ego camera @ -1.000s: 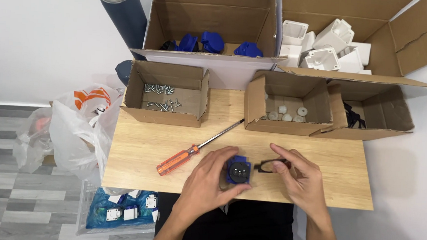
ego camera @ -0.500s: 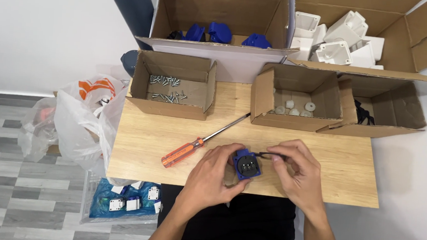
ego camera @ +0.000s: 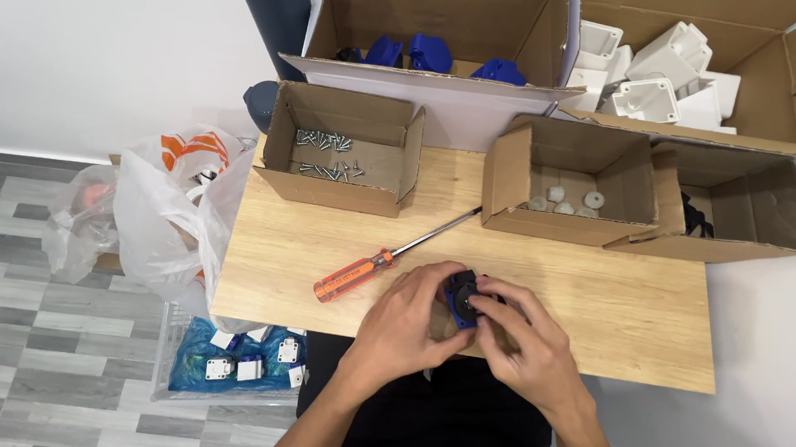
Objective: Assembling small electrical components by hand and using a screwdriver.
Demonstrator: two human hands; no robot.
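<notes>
Two bare hands (ego camera: 465, 333) and bare forearms, no sleeves or rings, over dark black clothing.

Cardboard boxes and bags around the wooden table (ego camera: 595, 309)

Along the table's far edge we see three open brown boxes: a screw box (ego camera: 343, 151) at the left corner, a middle box (ego camera: 566, 183) holding small white parts, and a right box (ego camera: 739, 212) beside it. Beyond that edge stand two bigger cartons, one with blue parts (ego camera: 438, 28), one with white housings (ego camera: 702, 67). Off the left edge slumps a white plastic bag (ego camera: 173, 210) with orange print; below it lies a blue bag (ego camera: 242, 361).
</notes>
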